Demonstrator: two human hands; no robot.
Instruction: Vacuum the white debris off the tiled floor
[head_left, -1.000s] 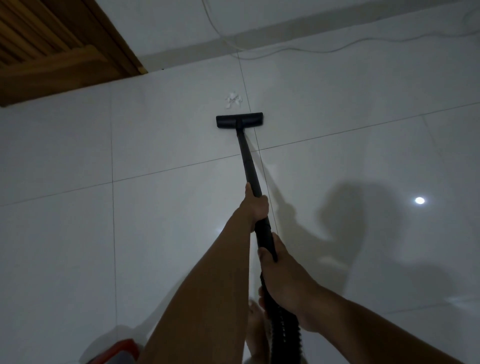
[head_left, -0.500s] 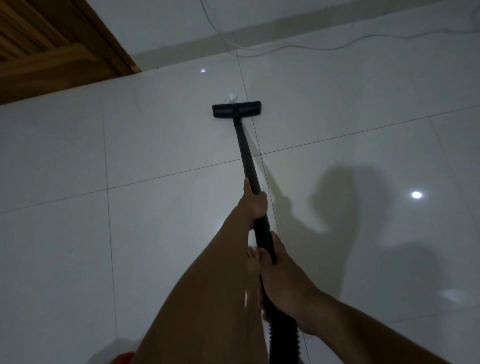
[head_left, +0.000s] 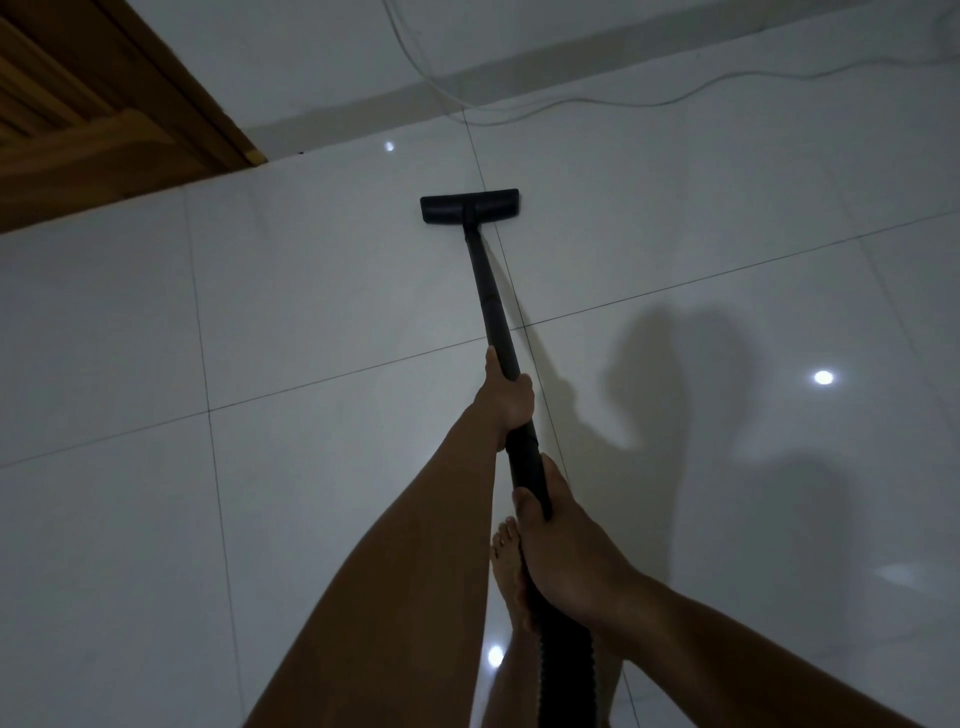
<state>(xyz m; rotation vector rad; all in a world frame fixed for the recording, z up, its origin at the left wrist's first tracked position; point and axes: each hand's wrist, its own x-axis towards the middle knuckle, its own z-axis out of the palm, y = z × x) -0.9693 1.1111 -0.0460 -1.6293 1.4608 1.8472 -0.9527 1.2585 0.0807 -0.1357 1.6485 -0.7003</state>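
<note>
A black vacuum wand (head_left: 488, 291) runs from my hands to a flat black floor head (head_left: 469, 207) resting on the white tiled floor (head_left: 291, 312). My left hand (head_left: 506, 397) grips the wand about halfway along. My right hand (head_left: 563, 540) holds it lower, just above the ribbed hose (head_left: 563, 670). No white debris shows around the floor head; the spot where it lay is under the head.
A wooden door and frame (head_left: 104, 114) stand at the far left. A thin white cable (head_left: 613, 101) trails along the base of the far wall. My bare foot (head_left: 509, 577) is under the hose. Light spots reflect on the glossy tiles.
The floor head has slid forward over the small white pile, which was in front of it a second ago and is no longer visible. Both hands kept their grip.
</note>
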